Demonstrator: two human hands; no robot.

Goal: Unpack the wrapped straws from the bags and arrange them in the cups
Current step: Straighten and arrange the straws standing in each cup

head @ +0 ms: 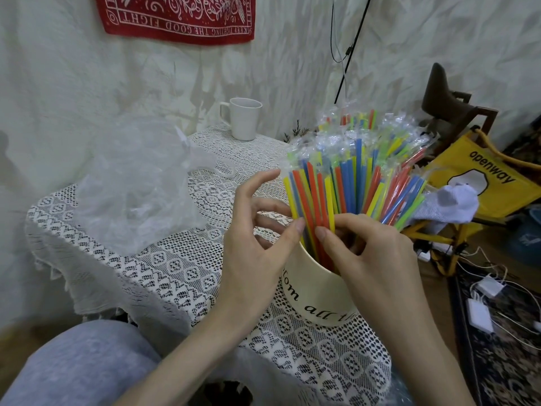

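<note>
Pinching the wrapped straws (345, 177) just above the rim of the lettered cup (319, 300) at centre frame, I'm gripping a few with my right hand (371, 259) while my left hand (257, 244) is pressing thumb and fingertips against the bundle's left edge, likely to keep the fan from spilling. Emptied plastic bag (131, 183) is lying at left on the lace tablecloth (164, 273), out of my way; second white cup (244, 118) is waiting upper centre, apparently without straws.
</note>
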